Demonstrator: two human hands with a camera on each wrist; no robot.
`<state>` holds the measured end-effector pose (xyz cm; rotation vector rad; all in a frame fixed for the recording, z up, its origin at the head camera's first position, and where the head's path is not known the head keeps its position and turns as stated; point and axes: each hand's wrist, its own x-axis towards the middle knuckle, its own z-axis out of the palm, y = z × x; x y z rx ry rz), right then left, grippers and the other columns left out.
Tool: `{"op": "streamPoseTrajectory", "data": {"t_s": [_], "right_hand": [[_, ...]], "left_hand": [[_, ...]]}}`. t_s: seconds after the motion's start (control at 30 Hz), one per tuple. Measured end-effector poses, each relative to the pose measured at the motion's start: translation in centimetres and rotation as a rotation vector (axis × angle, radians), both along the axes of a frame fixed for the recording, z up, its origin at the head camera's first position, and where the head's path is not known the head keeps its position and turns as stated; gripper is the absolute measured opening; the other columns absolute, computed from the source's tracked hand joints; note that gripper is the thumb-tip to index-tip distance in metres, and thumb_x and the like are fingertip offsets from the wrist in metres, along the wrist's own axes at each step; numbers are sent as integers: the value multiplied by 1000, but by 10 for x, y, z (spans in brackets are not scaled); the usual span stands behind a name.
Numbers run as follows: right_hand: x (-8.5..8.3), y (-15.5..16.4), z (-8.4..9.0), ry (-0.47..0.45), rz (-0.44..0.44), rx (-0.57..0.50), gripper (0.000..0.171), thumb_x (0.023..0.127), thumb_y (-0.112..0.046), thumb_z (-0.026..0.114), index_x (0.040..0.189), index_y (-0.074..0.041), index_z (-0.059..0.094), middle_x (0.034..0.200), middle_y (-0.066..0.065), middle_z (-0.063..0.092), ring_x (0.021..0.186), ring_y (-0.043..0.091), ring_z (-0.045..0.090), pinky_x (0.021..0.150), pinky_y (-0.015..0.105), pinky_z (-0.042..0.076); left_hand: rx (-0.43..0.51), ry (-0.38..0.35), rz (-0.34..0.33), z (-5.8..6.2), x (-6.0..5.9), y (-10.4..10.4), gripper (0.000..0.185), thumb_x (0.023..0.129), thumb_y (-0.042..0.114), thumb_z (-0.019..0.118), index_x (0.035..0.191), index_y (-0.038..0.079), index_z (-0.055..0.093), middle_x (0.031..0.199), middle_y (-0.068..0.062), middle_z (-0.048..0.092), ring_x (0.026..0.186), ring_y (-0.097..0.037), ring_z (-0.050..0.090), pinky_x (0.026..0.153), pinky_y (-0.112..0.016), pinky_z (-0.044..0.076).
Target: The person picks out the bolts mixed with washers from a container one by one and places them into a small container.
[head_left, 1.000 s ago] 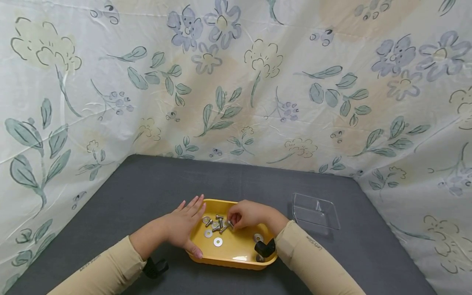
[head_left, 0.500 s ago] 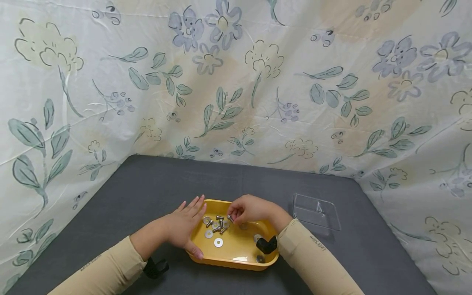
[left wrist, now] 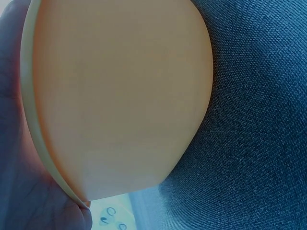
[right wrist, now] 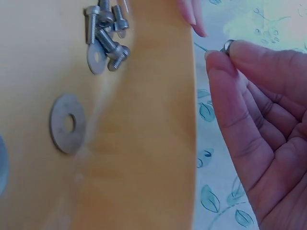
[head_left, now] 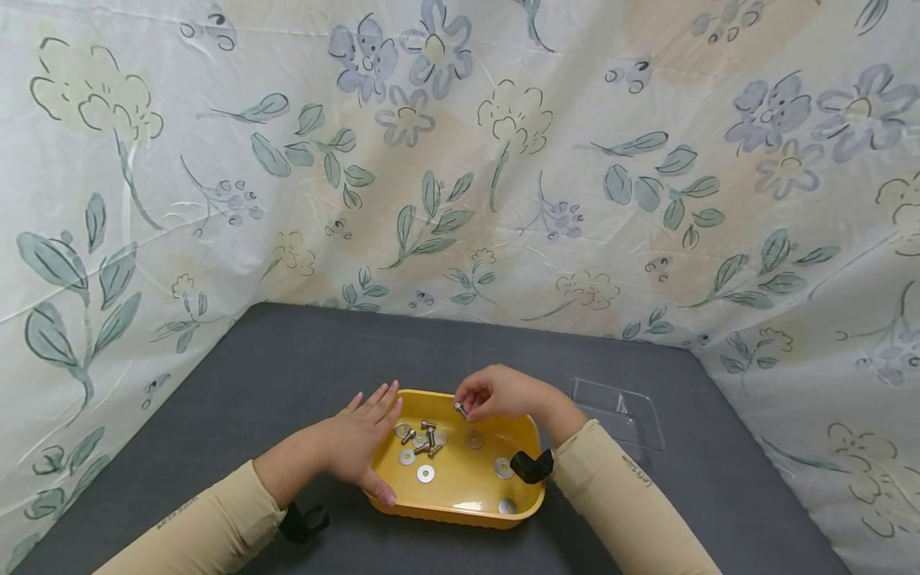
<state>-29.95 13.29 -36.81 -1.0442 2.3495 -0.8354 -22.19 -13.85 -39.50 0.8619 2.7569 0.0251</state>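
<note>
The bolt [head_left: 460, 410] was small and shiny, of silver metal, w/ a round head; its shank was partly covered by fingers, so threads on it I could not see. It was in the air, and in the head view it showed against the far inner wall of the yellow tray [head_left: 467, 487]; how high above, I cannot tell. R hand [head_left: 496, 393] pinched it btw tips of thumb and index finger, w/ the other fingers bent inward. L hand [head_left: 355, 443] lay at the left end of the tray, fingers straight and spread, thumb near the front rim, touching only the tray. Abt writing: R sleeve [head_left: 625, 495] and L sleeve [head_left: 201, 523] each carried small dark letters along the arm, too small to read for sure. The bolt's head pointed to the left and away from the person, and its shank ran toward the thumb, so the long axis was slanted in the head view; in the R wrist view only a round end came out of the fingertips. Inside the tray were a pile of other bolts [right wrist: 109, 44] and several flat washers [right wrist: 59, 125], some scattered singly. A clear box [head_left: 621, 411] stood near, on the right, apart from the tray.
</note>
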Motion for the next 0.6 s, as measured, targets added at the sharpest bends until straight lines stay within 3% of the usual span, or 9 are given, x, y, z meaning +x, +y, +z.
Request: {"op": "streamPoseTrajectory", "data": {"t_s": [0.23,0.6], "right_hand": [[-1,15,13,-3,-31,-19,21,82,-12,69,102,-6,66,83,-2,64,77,14,59,71,26,51],[-3,46,27,-5,-110,-59,18,83,-12,68,101,-10,66,85,1,63,77,19,59,70,31,52]], "left_hand": [[1,0,-1,0,0,0,134,50,89,48,147,6,9,152,-9,-12,139,-23,-10,109,-51,5],[-10,-12,7,-1,-2,0,135,50,89,48,147,6,7,152,-8,-13,138,-23,-11,109,-50,3]]}}
